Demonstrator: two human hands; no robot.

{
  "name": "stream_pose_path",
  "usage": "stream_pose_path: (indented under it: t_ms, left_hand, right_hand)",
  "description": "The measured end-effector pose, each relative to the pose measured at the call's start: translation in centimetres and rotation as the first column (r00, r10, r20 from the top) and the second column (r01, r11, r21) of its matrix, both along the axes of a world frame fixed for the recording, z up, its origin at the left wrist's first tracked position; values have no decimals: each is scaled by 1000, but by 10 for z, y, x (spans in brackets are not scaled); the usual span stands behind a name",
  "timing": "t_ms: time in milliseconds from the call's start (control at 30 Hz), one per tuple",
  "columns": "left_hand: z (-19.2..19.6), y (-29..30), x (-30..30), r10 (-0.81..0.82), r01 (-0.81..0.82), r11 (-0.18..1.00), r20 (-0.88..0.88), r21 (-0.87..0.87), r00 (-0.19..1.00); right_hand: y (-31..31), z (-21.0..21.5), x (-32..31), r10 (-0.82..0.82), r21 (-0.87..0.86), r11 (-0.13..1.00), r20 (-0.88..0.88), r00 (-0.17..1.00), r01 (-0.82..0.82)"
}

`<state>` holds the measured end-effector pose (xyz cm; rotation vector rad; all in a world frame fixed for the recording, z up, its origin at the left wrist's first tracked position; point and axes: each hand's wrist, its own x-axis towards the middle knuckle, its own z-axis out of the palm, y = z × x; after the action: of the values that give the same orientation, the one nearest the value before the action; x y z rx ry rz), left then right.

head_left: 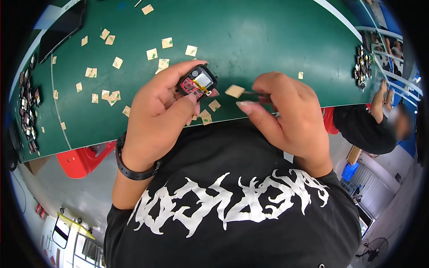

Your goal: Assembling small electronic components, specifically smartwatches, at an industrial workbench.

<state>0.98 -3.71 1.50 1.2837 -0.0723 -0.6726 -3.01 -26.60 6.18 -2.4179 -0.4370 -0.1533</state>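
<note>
My left hand is closed around a small black device housing, its thumb pressed near the lower edge. Inside the housing sit a red circuit board, a silver-white block and a strip of yellow tape. To the right of it, my right hand pinches a thin dark tool that looks like tweezers, mostly hidden by the fingers. A square beige adhesive pad is at the tool's tip, apart from the housing.
Beige adhesive squares lie scattered over the green table. Piles of small dark devices lie at the far left and far right. A dark flat screen stands at the upper left. Another person sits at right.
</note>
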Motion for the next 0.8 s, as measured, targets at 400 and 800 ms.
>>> stream_pose_path:
  t_ms: [400,800]
  left_hand:
    - [0,2,2,15,-15,1000,-85,-6,996]
    - [2,0,3,15,-11,998,-70,59,997]
  right_hand:
    - [-10,5,6,24,-116,993,-26,999,-27]
    - [-4,13,3,175,-212,953,-205,963,-218]
